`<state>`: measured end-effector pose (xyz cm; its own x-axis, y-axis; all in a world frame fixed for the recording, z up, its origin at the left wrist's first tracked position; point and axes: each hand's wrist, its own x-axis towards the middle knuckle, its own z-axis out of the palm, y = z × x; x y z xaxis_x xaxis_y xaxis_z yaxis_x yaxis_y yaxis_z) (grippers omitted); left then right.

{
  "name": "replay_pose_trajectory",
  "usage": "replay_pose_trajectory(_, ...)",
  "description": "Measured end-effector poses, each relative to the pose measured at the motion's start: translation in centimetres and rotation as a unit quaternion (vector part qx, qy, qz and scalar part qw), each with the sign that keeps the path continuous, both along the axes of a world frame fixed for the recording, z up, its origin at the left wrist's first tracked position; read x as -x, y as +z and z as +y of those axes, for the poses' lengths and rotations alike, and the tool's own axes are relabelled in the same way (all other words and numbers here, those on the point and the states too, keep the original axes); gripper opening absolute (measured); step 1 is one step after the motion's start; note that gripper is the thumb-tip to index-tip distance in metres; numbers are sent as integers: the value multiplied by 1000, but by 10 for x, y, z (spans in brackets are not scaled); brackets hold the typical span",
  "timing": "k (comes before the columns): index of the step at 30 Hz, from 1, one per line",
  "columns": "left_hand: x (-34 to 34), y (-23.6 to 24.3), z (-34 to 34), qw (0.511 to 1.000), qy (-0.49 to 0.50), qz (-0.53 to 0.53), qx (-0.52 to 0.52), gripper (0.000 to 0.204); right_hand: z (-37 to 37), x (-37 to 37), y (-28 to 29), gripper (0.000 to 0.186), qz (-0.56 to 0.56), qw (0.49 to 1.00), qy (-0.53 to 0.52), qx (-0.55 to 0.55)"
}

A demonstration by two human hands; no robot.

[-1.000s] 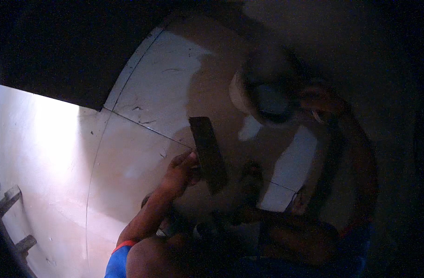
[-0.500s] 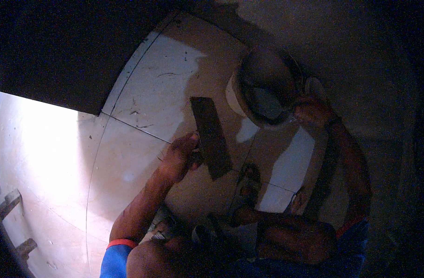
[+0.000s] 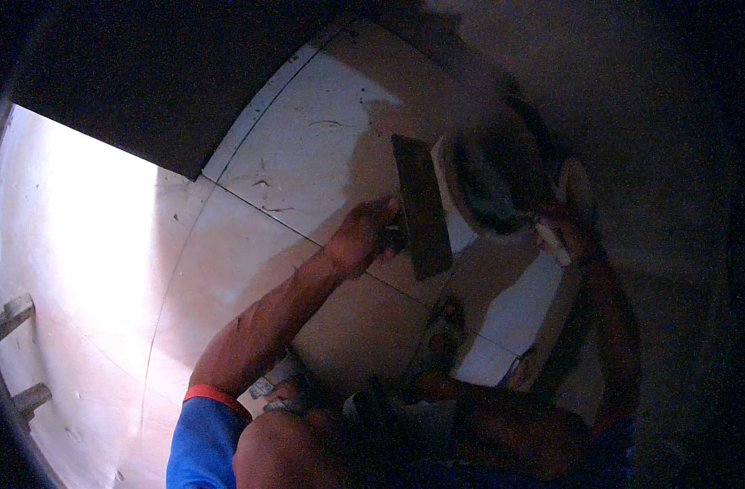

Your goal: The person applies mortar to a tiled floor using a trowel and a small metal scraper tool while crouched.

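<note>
Roughly centre of frame: left hand is closed round the handle side of a flat rectangular trowel, grip clamped on it, fingers wrapped at the blade's left edge. Blade is dark, held above the tiled floor, not resting on it as far as I can tell. Long axis runs far to near, tilted slightly so the far end leans left and the near end right.

Round bucket sits just right of the trowel, its rim close beside the blade's far half; whether they touch is lost in shadow. Contents dark, cannot make out what.

Right hand is at the bucket's near right rim, with something pale under or against it. Too dim to say if that grip is closed on the rim, on the pale thing, or only resting there.

Key relation: bucket lies to the right of the left hand's grip, across the blade's short axis. Left hand carries the tool; right hand is the nearer one to the bucket.

Bright patch of floor at left; dark wall far left. Person's knees low in frame.
</note>
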<state>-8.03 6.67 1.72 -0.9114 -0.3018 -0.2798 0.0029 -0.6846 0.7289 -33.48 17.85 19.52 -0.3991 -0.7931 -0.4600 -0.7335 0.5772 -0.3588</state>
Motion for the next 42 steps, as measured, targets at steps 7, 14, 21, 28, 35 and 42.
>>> replay_pose_trajectory(7, 11, -1, -9, 980, 54, 23, 189, 34, -6, 12, -13, 34, -28, 1000, -10, 2)
replay_pose_trajectory(14, 19, 5, -11, 997, 50, 6, -54, 27, 14, 1, -4, 34, -61, 998, -20, 14)
replay_pose_trajectory(21, 15, 3, -3, 983, 100, 140, -70, 26, 26, -43, 43, 34, -21, 999, -11, 31)
replay_pose_trajectory(28, -21, 0, -7, 979, 156, 98, -83, 30, 2, -101, 55, 32, 118, 987, 87, 73)
replay_pose_trajectory(35, -44, -23, -8, 969, 166, 158, -98, 32, -3, -154, 60, 30, 254, 945, 179, 101)
replay_pose_trajectory(42, -57, -23, -6, 967, 180, 168, -68, 31, -6, -156, 51, 30, 242, 933, 219, 150)
